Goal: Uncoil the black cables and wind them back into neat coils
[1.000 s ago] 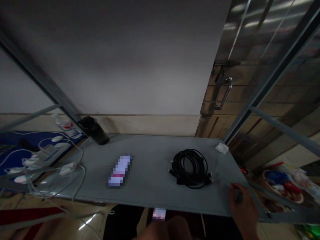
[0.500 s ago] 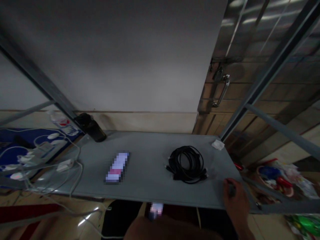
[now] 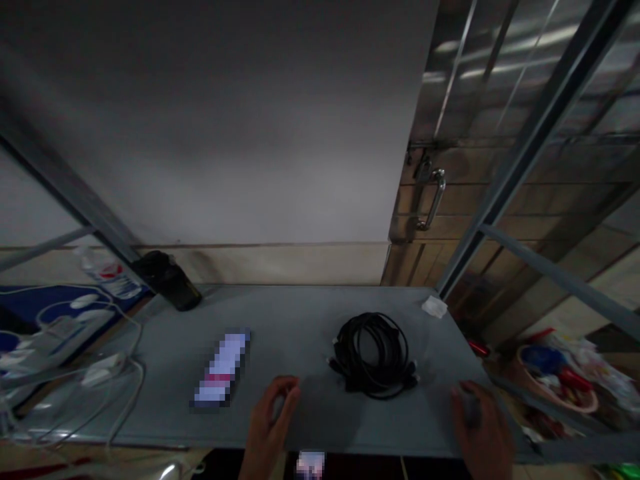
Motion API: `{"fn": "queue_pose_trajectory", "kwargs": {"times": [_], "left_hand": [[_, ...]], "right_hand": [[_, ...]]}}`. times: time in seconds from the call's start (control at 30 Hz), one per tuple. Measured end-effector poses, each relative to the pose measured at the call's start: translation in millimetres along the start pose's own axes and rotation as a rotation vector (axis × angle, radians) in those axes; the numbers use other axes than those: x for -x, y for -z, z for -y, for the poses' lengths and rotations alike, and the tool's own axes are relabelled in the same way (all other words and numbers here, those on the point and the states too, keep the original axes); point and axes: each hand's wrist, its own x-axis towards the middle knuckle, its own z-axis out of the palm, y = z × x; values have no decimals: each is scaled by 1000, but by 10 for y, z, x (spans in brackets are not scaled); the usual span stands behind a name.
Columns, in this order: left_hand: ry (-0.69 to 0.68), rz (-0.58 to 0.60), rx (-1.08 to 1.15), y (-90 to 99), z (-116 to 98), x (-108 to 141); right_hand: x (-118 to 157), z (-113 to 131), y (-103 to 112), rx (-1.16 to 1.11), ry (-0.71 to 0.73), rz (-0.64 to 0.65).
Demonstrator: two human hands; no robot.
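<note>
Coiled black cables (image 3: 373, 357) lie on the grey table (image 3: 280, 313), between my two hands. To their left, my left hand (image 3: 273, 423) is over the front edge, its fingers curled round something small and greyish that I cannot make out. My right hand (image 3: 483, 427) rests at the front right corner, fingers bent around a small dark thing too dim to name. Neither hand touches the cables. Left of my left hand lies a phone with a lit, pixelated screen (image 3: 223, 370).
A black bottle-like object (image 3: 170, 280) lies at the back left. White cords and an adapter (image 3: 105, 370) spread over the left end. Crumpled white paper (image 3: 435, 307) sits at the back right corner. Metal posts (image 3: 520, 167) flank the table; a filled basin (image 3: 557, 377) stands beyond it.
My left hand has come up over the table's front edge from below. My right hand stays at the right corner. The view has shifted, so the table appears lower.
</note>
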Motion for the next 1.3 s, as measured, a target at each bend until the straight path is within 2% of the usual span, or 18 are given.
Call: {"fn": "queue_pose_trajectory", "kwargs": {"times": [0.07,0.17,0.3,0.37,0.43,0.57,0.7,0.77,0.9,1.07,1.17,1.3], "left_hand": [[22,-71,-20,-50,178,-11],[11,-98,-54,-83,273,49],[-33,-49,-92,-100,179,66],[-49,-46,-98,-98,137,55],[-52,-56,-94,-89,126,48],[-3,-70,-80,-63,157,55],[73,-77,-54,-38,198,62],[100,-73,-39,-24,209,61],[145,-72,2,-1,199,51],[143,-67,18,-6,202,41],[121,-93,5,-17,232,36],[92,-120,-23,-24,245,36]], "right_hand": [[-20,128,4,-21,153,-6],[-29,446,-116,-92,368,111],[28,870,-574,-127,598,284],[56,949,-847,-92,671,276],[39,923,-1073,-43,720,240],[-230,729,-1300,38,761,221],[-622,601,-1354,152,745,240],[-728,571,-1373,193,734,246],[-712,484,-1392,222,729,244],[-674,386,-1341,209,794,281],[-726,446,-1339,222,816,277],[-760,579,-1405,243,748,254]]}}
